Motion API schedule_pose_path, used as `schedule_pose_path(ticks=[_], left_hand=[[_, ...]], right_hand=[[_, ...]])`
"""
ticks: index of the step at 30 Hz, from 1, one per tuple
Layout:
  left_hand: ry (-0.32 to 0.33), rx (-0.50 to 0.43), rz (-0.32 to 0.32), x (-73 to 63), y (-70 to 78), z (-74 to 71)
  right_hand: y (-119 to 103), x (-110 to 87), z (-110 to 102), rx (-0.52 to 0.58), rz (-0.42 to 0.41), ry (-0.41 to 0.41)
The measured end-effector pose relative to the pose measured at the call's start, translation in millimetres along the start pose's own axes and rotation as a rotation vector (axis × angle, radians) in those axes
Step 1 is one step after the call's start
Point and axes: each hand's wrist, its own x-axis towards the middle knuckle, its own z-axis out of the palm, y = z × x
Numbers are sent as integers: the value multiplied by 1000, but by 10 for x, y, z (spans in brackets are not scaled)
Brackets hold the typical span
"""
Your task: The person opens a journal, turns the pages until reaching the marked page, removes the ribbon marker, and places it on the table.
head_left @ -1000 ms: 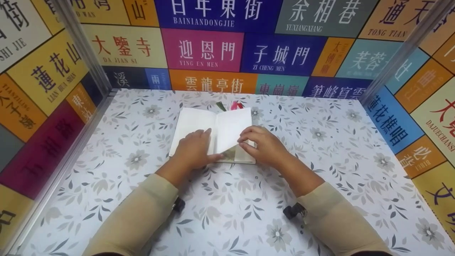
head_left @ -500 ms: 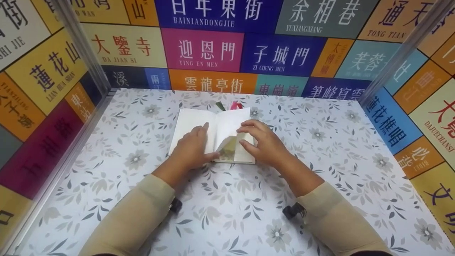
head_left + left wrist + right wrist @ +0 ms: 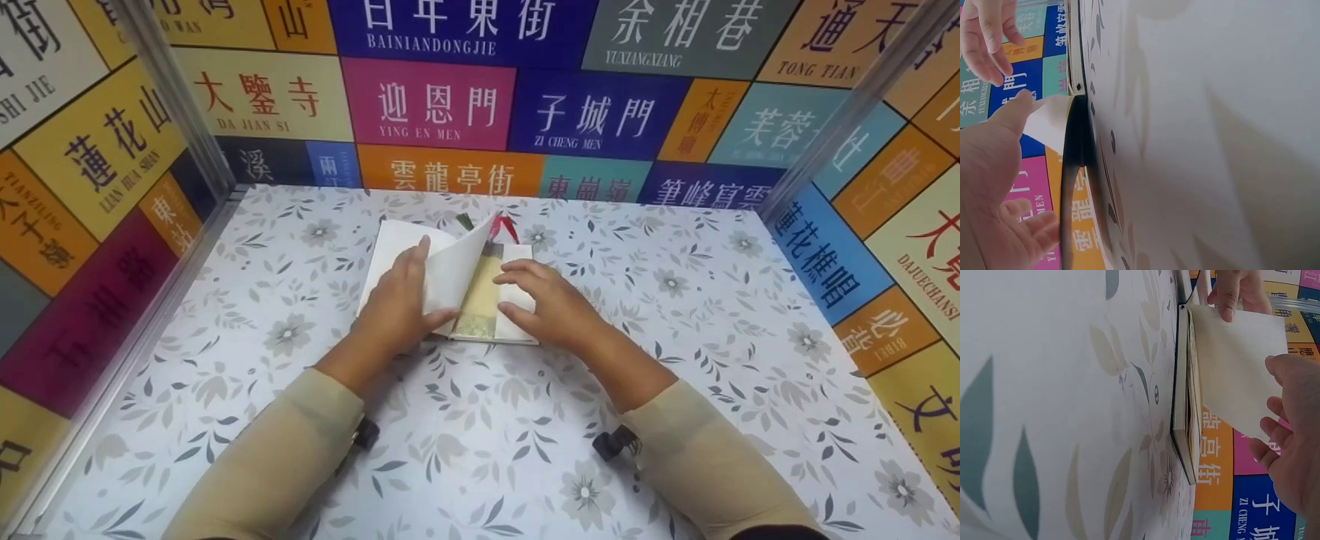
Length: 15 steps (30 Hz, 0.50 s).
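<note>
An open book lies on the patterned table, its right side showing a yellowish picture strip and a white margin. One white page stands lifted, leaning toward the left side. My left hand is over the left side with fingers extended forward; its thumb touches the lifted page near the lower edge, as the right wrist view also shows. My right hand hovers by the book's right edge, fingers loosely bent and apart from the lifted page. In the right wrist view, the page rises from the book block.
Red and pink ribbon ends and a green tip stick out beyond the book's far edge. The floral tabletop surrounds the book. Panels with coloured signs enclose the back and sides. Dark wrist cameras hang below the sleeves.
The page has swung from the right side up toward the left, uncovering the yellowish strip. My right fingers have come away from it; my left hand has shifted slightly left.
</note>
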Motion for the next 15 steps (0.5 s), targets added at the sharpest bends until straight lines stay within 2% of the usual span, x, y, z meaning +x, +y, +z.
schedule_pose_path(ticks=[4,8,15], left_hand=[[97,35,25,-16,-13,-33],[160,87,58,-29,-27,-47],[168,146,74,-24,-35,-49]], right_hand=[[17,24,16,6,42,-53],[37,41,39,6,69,-78],[33,68,68,6,94,-101]])
